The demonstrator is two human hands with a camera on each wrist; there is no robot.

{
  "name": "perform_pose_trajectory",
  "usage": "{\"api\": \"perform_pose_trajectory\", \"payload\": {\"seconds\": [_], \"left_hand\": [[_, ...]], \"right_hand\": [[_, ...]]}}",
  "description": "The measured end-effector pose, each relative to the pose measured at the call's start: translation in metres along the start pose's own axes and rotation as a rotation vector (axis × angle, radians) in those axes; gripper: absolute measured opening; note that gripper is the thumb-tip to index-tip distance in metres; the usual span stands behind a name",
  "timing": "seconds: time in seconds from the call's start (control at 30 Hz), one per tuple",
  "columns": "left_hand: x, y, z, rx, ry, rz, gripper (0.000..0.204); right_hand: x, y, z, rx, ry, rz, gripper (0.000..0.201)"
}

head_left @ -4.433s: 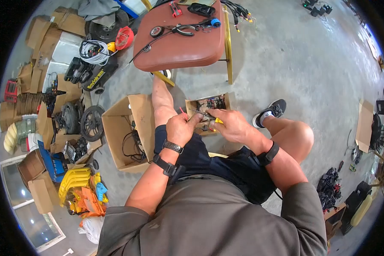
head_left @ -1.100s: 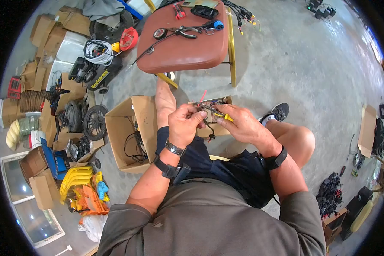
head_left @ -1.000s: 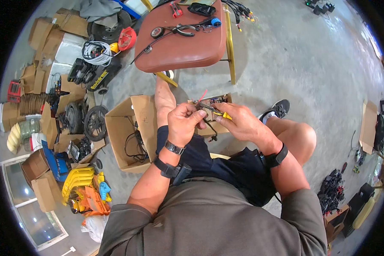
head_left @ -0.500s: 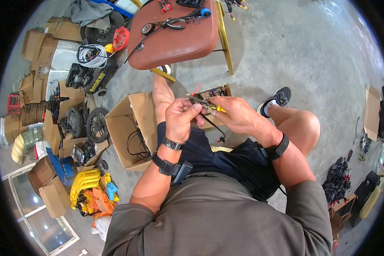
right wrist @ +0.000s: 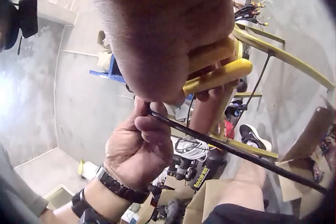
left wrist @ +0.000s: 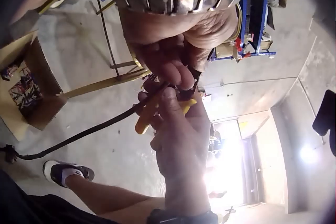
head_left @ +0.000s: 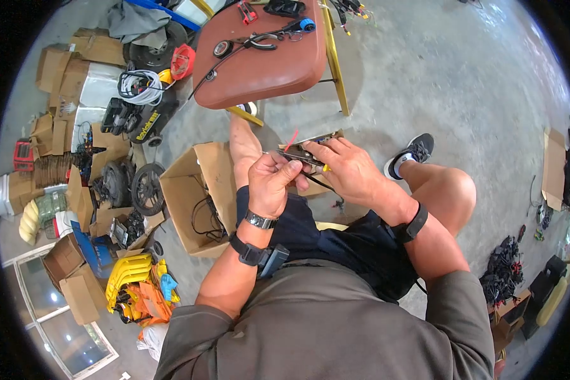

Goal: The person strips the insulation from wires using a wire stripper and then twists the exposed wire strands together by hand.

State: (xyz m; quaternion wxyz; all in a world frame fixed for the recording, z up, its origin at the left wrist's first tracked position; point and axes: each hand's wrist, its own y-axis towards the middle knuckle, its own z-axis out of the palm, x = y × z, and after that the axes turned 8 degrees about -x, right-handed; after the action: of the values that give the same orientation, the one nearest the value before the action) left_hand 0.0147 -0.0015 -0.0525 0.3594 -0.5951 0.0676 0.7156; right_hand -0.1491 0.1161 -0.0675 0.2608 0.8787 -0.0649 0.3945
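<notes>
My left hand (head_left: 271, 183) pinches a black cable (right wrist: 226, 147) between thumb and fingers, near one end. A thin red wire (head_left: 292, 139) sticks up beyond the fingertips in the head view. My right hand (head_left: 351, 171) grips pliers with yellow handles (right wrist: 223, 77), which meet the cable end right at the left fingertips. The plier head is mostly hidden by fingers in both wrist views. From the hands, the cable runs down to a small dark connector (left wrist: 10, 154) at its free end. Both hands are close together above a small cardboard box (head_left: 316, 185).
A taller open carton (head_left: 190, 202) with black cables inside stands by the left leg. Ahead is a brown padded chair (head_left: 259, 69) bearing another pair of pliers (head_left: 259, 42), tape and a cable. Cartons, wheels and yellow parts crowd the left; a black cable pile (head_left: 501, 269) lies right.
Over the last few seconds, both hands lifted slightly from the small box, with the cable now hanging from them. Most recently, the right fingers moved forward over the pliers, covering more of the yellow handles.
</notes>
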Motion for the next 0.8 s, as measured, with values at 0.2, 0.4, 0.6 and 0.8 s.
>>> {"api": "perform_pose_trajectory", "payload": {"seconds": [0.2,0.4,0.6,0.8], "left_hand": [[-0.012,-0.004,0.006,0.041,0.008,-0.021,0.008],[-0.022,-0.006,0.008,0.134,-0.098,-0.053,0.015],[-0.026,-0.010,0.007,0.199,-0.204,-0.107,0.015],[-0.028,-0.014,0.009,0.195,-0.243,-0.135,0.014]], "right_hand": [[0.001,0.003,0.001,-0.082,0.002,-0.100,0.059],[0.008,0.010,-0.005,-0.122,-0.086,-0.139,0.058],[0.002,0.011,-0.003,-0.136,-0.175,-0.197,0.054],[0.003,0.011,-0.004,-0.169,-0.181,-0.206,0.054]]}}
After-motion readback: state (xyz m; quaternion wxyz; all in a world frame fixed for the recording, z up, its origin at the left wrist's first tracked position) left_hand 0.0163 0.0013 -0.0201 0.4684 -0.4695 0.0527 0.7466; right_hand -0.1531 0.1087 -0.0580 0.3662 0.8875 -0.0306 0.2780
